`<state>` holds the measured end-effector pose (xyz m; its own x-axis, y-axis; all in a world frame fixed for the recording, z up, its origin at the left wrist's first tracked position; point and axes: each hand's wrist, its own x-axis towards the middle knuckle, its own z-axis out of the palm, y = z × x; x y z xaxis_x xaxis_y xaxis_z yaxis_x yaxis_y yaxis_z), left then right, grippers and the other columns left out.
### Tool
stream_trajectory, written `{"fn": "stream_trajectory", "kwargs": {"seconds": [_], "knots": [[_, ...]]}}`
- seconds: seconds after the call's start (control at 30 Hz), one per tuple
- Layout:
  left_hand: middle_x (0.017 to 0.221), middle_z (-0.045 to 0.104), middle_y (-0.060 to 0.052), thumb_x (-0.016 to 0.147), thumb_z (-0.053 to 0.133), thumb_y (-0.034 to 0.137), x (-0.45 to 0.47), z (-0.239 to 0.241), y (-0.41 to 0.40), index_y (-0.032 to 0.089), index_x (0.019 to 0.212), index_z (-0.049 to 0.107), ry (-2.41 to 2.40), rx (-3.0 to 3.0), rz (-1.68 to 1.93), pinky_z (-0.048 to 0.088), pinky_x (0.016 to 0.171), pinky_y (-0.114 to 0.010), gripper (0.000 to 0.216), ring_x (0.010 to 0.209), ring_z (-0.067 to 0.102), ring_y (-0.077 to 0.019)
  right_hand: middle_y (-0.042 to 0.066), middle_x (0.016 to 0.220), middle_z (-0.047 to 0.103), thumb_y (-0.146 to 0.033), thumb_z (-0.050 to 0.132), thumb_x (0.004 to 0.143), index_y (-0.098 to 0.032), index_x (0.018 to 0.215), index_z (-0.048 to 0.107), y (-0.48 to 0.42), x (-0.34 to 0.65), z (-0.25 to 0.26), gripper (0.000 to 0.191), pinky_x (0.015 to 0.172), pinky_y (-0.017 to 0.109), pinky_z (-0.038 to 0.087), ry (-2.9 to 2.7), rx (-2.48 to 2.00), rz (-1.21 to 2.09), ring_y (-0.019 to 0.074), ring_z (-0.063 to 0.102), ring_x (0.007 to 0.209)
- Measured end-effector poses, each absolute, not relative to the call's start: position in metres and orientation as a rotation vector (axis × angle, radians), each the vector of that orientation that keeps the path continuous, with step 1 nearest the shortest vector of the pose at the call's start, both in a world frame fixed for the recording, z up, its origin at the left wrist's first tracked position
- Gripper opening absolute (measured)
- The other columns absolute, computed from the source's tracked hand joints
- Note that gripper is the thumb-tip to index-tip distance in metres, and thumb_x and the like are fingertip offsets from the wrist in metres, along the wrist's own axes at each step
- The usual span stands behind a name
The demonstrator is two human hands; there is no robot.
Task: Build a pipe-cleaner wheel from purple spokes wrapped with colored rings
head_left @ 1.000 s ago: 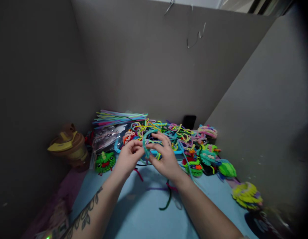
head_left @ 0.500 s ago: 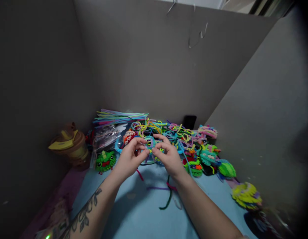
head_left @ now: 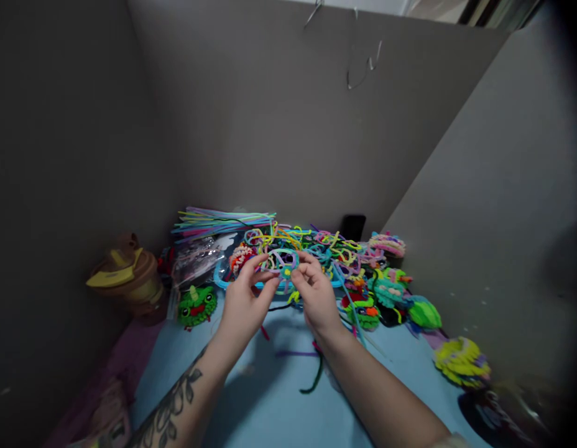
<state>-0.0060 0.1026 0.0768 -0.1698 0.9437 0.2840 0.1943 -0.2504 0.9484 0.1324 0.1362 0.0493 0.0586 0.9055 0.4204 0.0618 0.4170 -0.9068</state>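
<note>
Both of my hands hold up a small round piece made of teal pipe cleaner (head_left: 283, 263) with pale spokes and a yellow centre. My left hand (head_left: 244, 300) pinches its left rim with thumb and fingertips. My right hand (head_left: 316, 294) pinches its right rim the same way. The piece hangs a little above the blue table (head_left: 270, 398), in front of a tangled heap of bright pipe cleaners (head_left: 311, 246).
Straight pipe cleaners (head_left: 221, 221) lie bundled at the back left beside a clear bag (head_left: 195, 261). A green frog figure (head_left: 198, 303), several finished fuzzy figures (head_left: 391, 292) at right, a yellow-green one (head_left: 461, 363), a brown-yellow cup (head_left: 125, 277) and a dark loose pipe cleaner (head_left: 314, 376) surround me. Grey partition walls enclose the table.
The teal pipe cleaner, an open arc a second ago, now forms a closed ring facing me. Both hands have risen slightly and moved from its middle to its two sides.
</note>
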Motion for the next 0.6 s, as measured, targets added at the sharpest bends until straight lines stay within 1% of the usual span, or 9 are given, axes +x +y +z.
{"fn": "stream_trajectory", "kwargs": {"seconds": [0.07,0.2,0.27,0.4,0.5,0.6], "knots": [[0.088,0.071,-0.007,0.071,0.069,0.026,-0.001,0.077,0.102,0.019,0.113,0.057,1.294,1.34,1.504,0.048,0.069,-0.026,0.044,0.088,0.066,-0.021,0.008,0.12,0.049,-0.033,0.06,0.079,-0.019,0.064,0.058,0.132,0.131,0.052,0.021,0.103,0.039,0.03,-1.392,-0.964,0.811,0.0233,0.047,0.117],[0.079,0.068,-0.005,0.067,0.071,0.027,0.001,0.074,0.104,0.016,0.097,0.063,1.176,1.182,1.517,0.049,0.071,-0.027,0.032,0.079,0.065,-0.0183,0.008,0.124,0.05,-0.032,0.064,0.076,-0.019,0.06,0.062,0.125,0.128,0.059,0.021,0.103,0.038,0.029,-1.434,-1.016,0.806,0.0248,0.046,0.12],[0.081,0.068,-0.005,0.067,0.072,0.026,-0.001,0.071,0.105,0.016,0.092,0.064,1.158,1.176,1.51,0.049,0.073,-0.028,0.029,0.079,0.064,-0.0177,0.008,0.124,0.051,-0.033,0.064,0.075,-0.019,0.06,0.064,0.124,0.127,0.06,0.021,0.102,0.038,0.031,-1.424,-1.039,0.807,0.0258,0.046,0.12],[0.087,0.068,-0.006,0.067,0.072,0.025,-0.005,0.069,0.107,0.015,0.092,0.065,1.192,1.198,1.498,0.049,0.074,-0.028,0.028,0.08,0.063,-0.0171,0.009,0.124,0.052,-0.034,0.065,0.074,-0.019,0.061,0.065,0.129,0.127,0.055,0.019,0.102,0.04,0.031,-1.455,-1.052,0.797,0.0261,0.047,0.119],[0.079,0.066,-0.004,0.068,0.07,0.026,-0.007,0.071,0.109,0.014,0.095,0.063,1.208,1.169,1.505,0.048,0.071,-0.026,0.03,0.074,0.061,-0.0146,0.009,0.117,0.054,-0.035,0.066,0.074,-0.019,0.064,0.065,0.135,0.129,0.05,0.019,0.101,0.041,0.033,-1.452,-1.037,0.775,0.0259,0.048,0.117],[0.072,0.061,0.001,0.07,0.068,0.023,-0.009,0.072,0.111,0.015,0.097,0.06,1.201,1.122,1.567,0.045,0.068,-0.022,0.03,0.069,0.058,-0.0111,0.009,0.111,0.056,-0.033,0.059,0.08,-0.02,0.075,0.064,0.139,0.133,0.048,0.016,0.098,0.041,0.036,-1.421,-0.999,0.685,0.0237,0.051,0.111]]}}
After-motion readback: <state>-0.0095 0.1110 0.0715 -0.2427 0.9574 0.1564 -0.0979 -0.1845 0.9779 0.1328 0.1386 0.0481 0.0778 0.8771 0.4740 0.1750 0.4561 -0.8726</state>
